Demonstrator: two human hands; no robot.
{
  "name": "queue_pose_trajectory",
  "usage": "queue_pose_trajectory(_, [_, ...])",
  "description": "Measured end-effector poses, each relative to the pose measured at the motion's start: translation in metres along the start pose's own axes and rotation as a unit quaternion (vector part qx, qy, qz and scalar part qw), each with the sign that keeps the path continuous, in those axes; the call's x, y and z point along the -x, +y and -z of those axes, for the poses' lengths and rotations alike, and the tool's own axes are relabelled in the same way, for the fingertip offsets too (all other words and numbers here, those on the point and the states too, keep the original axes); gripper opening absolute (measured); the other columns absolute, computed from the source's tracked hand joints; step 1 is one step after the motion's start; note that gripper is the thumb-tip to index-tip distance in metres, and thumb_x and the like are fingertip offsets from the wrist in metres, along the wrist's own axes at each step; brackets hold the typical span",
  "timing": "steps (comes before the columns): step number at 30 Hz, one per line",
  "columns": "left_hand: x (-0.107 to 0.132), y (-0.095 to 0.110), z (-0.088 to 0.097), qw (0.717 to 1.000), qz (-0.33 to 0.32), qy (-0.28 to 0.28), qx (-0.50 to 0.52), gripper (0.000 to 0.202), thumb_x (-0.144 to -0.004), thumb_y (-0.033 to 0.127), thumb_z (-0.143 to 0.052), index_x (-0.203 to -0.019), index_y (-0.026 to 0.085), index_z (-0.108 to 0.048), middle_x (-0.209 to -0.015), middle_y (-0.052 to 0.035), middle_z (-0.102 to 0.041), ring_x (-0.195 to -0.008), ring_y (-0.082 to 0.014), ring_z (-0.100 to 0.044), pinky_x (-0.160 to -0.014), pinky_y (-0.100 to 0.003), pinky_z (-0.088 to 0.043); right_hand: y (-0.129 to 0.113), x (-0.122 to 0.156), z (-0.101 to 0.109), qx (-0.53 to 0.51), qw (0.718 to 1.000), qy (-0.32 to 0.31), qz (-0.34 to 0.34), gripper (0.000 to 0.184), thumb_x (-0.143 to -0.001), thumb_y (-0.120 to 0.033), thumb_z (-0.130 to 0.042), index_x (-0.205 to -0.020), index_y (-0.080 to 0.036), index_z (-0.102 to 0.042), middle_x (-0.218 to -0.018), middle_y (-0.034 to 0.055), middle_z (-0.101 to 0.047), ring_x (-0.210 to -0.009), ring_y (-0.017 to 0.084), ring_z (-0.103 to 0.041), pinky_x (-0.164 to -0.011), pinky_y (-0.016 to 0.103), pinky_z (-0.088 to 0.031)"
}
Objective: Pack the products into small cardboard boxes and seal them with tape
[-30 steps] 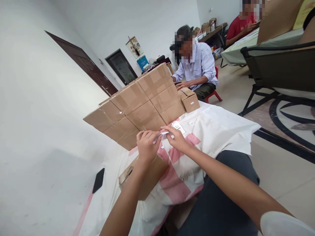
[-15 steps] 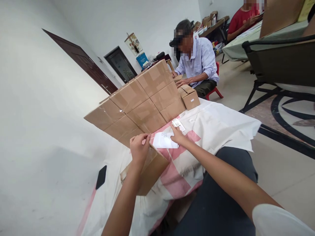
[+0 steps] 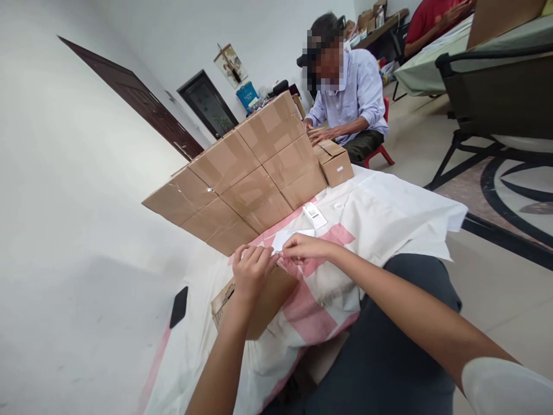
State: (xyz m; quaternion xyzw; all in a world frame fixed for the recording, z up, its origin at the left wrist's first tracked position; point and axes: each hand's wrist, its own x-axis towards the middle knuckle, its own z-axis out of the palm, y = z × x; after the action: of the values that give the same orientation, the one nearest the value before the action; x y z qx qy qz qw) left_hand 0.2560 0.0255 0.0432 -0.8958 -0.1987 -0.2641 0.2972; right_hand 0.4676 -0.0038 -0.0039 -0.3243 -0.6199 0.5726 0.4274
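Observation:
My left hand (image 3: 252, 269) is above the near cardboard box (image 3: 274, 301), its fingers bent and closed at the box's far edge. My right hand (image 3: 306, 246) meets it there, thumb and fingers pinched, the fingertips of both hands almost touching. Whatever they pinch is too small to make out. Just behind my right hand lies a white folded sheet or packet (image 3: 281, 237), partly covered by the fingers. A small white printed card (image 3: 315, 215) rests farther off on the white and pink cloth (image 3: 311, 317).
A wall of stacked, taped cardboard boxes (image 3: 254, 184) stands behind my hands. Another carton (image 3: 336, 166) sits at its right end, beside a seated person (image 3: 356, 92) whose hands are on cardboard. A black phone (image 3: 178, 307) lies at left. A dark folding chair (image 3: 496, 98) stands at right.
My right hand has moved left and nearer, from the white packet to my left hand, and its fingers have closed into a pinch. My left hand has turned slightly over the box.

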Motion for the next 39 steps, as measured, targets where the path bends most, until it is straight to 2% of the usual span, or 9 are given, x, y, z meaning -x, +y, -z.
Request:
queue_pose_trajectory(5, [0.001,-0.004,0.006,1.0,0.013,0.022,-0.011,0.013,-0.096,0.034,-0.061,-0.102,0.022,-0.064,-0.084,-0.003,-0.074,-0.081,-0.0207,-0.067,-0.097,-0.039,-0.039,-0.006,0.005,0.011,0.069,0.995,0.07,0.002,0.023,-0.084,-0.031,-0.06,-0.069,-0.014,-0.064,-0.049,-0.0047,-0.053,-0.038,0.005,-0.041,-0.037,0.017,-0.027])
queue_pose_trajectory(8, [0.003,-0.003,0.007,0.999,0.016,0.035,-0.004,0.012,-0.095,0.034,-0.063,-0.1,0.023,-0.063,-0.086,-0.0024,-0.075,-0.082,-0.0207,-0.068,-0.097,-0.039,-0.039,-0.006,0.003,0.005,0.028,0.999,0.038,-0.012,0.027,-0.086,-0.039,-0.062,-0.076,-0.014,-0.066,-0.063,-0.0007,-0.064,-0.041,0.005,-0.046,-0.037,0.018,-0.027])
queue_pose_trajectory(13, [0.005,-0.001,0.0,1.0,0.009,0.011,0.012,0.009,-0.095,0.034,-0.062,-0.093,0.025,-0.065,-0.081,-0.0001,-0.074,-0.08,-0.0194,-0.067,-0.097,-0.039,-0.038,0.005,-0.005,-0.008,0.024,0.999,0.003,0.035,0.034,-0.085,-0.045,-0.065,-0.07,-0.015,-0.062,-0.05,-0.0057,-0.051,-0.042,0.006,-0.045,-0.04,0.018,-0.031])
queue_pose_trajectory(22, [0.001,0.0,-0.006,0.998,0.04,-0.025,0.041,0.014,-0.097,0.03,-0.056,-0.088,0.025,-0.066,-0.081,-0.0005,-0.075,-0.077,-0.0186,-0.066,-0.097,-0.039,-0.038,0.019,-0.018,-0.014,-0.014,0.977,0.142,0.16,0.024,-0.074,-0.037,-0.077,-0.082,-0.014,-0.072,-0.083,0.0039,-0.072,-0.078,0.015,-0.065,-0.072,0.026,-0.051])
queue_pose_trajectory(26, [0.004,-0.001,-0.005,0.995,0.067,-0.037,0.057,0.016,-0.096,0.038,-0.061,-0.098,0.023,-0.066,-0.087,-0.0033,-0.076,-0.084,-0.0214,-0.068,-0.097,-0.04,-0.039,0.021,-0.021,-0.015,-0.053,0.977,0.162,0.128,0.029,-0.079,-0.043,-0.073,-0.083,-0.015,-0.066,-0.078,0.0014,-0.069,-0.053,0.008,-0.057,-0.048,0.019,-0.04])
queue_pose_trajectory(29, [0.012,-0.006,-0.006,0.982,0.16,-0.071,0.074,0.036,-0.098,0.049,-0.052,-0.117,0.02,-0.063,-0.11,-0.0112,-0.074,-0.104,-0.0284,-0.066,-0.097,-0.044,-0.039,0.024,-0.019,-0.012,-0.061,0.978,0.16,0.117,0.027,-0.089,-0.045,-0.061,-0.09,-0.019,-0.056,-0.085,0.0011,-0.071,-0.041,0.006,-0.051,-0.039,0.018,-0.032])
queue_pose_trajectory(33, [0.024,-0.011,-0.006,0.932,0.268,-0.177,0.168,0.048,-0.104,0.048,-0.027,-0.125,0.021,-0.061,-0.121,-0.0126,-0.071,-0.11,-0.0292,-0.065,-0.089,-0.044,-0.047,0.033,-0.005,-0.01,0.14,0.965,0.153,0.162,0.01,-0.094,-0.024,-0.053,-0.097,-0.019,-0.061,-0.084,0.0014,-0.072,-0.062,0.012,-0.063,-0.06,0.022,-0.047])
queue_pose_trajectory(36, [0.03,-0.01,0.0,0.904,0.25,-0.236,0.256,0.047,-0.104,0.048,-0.027,-0.125,0.025,-0.062,-0.118,-0.009,-0.072,-0.105,-0.0262,-0.068,-0.086,-0.04,-0.051,0.047,0.015,-0.013,0.315,0.925,0.135,0.161,0.034,-0.091,-0.015,-0.055,-0.122,-0.024,-0.065,-0.087,0.0018,-0.073,-0.076,0.016,-0.066,-0.071,0.024,-0.047])
queue_pose_trajectory(39, [0.034,-0.006,0.006,0.906,0.234,-0.229,0.27,0.048,-0.103,0.049,-0.028,-0.129,0.025,-0.06,-0.124,-0.0093,-0.07,-0.112,-0.0267,-0.065,-0.092,-0.041,-0.051,0.062,0.035,-0.019,0.367,0.911,0.106,0.157,0.059,-0.091,-0.019,-0.057,-0.148,-0.032,-0.049,-0.091,0.0003,-0.074,-0.07,0.015,-0.064,-0.067,0.023,-0.045])
